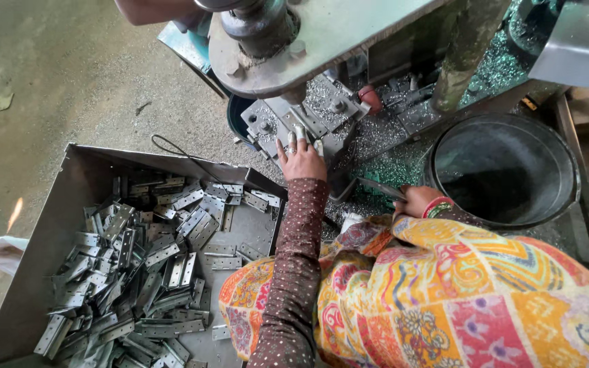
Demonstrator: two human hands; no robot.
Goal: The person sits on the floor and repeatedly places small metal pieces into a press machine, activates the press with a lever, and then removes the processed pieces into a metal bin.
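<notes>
Hinge plate (382,188) in our right hand (416,200), beside the dark bucket (506,170).
Our left hand (301,158) lies flat, fingers spread, on the press bed (322,112); the tray (69,197) of hinges (151,272) sits at left.

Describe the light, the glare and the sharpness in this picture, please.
Head view: soft, even daylight; faint glints on the grey metal hinge plates in the tray; sharp left hand on the drilling machine's steel fixture; dark round metal bucket shadowed inside; edges slightly bent.

Metalworking workshop, press machine (308,41), metal shavings (383,146), tray (49,225) of steel hinges (151,272), concrete floor (63,75)
</notes>
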